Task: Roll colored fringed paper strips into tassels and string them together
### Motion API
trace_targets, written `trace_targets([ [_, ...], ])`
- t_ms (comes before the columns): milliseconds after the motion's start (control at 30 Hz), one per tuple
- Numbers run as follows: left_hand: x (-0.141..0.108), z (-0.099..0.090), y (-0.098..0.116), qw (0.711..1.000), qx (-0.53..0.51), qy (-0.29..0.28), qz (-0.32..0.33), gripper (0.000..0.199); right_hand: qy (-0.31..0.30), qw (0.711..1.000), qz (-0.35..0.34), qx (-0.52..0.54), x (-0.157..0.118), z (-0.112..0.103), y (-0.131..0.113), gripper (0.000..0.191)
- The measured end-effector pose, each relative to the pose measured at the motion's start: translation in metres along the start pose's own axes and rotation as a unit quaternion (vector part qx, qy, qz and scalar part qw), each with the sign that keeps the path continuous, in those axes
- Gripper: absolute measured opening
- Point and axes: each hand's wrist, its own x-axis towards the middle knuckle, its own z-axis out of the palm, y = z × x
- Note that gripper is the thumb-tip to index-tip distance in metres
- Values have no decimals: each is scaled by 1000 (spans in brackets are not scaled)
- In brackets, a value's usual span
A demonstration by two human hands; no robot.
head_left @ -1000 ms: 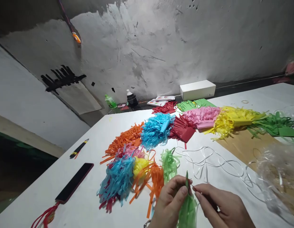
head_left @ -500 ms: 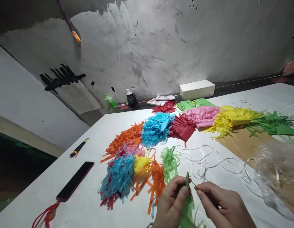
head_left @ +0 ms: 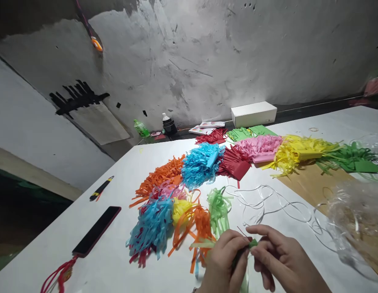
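Note:
My left hand [head_left: 227, 260] is closed around a green fringed paper tassel [head_left: 253, 243], whose darker rolled tip pokes out towards the right. Pale green strips hang below and stick out at the left of that hand. Close against it, my right hand [head_left: 282, 257] has its thumb and a finger at the rolled tip, with the index finger raised above. A thin wire-like strand [head_left: 241, 231] shows between the hands; its lower end is hidden by the fingers. Just beyond lies a light green tassel [head_left: 218, 207], beside an orange tassel [head_left: 202, 224].
Blue [head_left: 152, 228], yellow [head_left: 181, 209] and other fringed paper bundles lie across the white table [head_left: 115, 260]. White cord [head_left: 280, 205] loops towards clear plastic wrap [head_left: 353, 215] at right. A phone [head_left: 97, 232] and a utility knife [head_left: 101, 188] lie left; a white box [head_left: 254, 114] stands behind.
The green tassel has turned from upright to pointing right, its strips now showing at the left. My right hand has moved up against the left, at the tassel's tip.

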Motion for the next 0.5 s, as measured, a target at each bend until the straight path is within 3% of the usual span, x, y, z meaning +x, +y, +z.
trace_targets([
  [167,-3,-2,-3,1000,2,23,0,28,4,999,-29,-43,0,0,-1,44],
  [300,-1,2,1,988,-99,57,-106,24,7,984,-61,-166,-2,7,-2,41],
  [367,1,4,4,976,-132,106,-139,30,6,967,-90,-238,-1,6,1,37],
  [433,3,0,4,942,-210,182,-186,39,-6,948,-117,-297,1,-7,6,32],
  [500,4,-15,3,874,-320,268,-250,42,-18,934,-139,-328,4,-34,11,30],
])
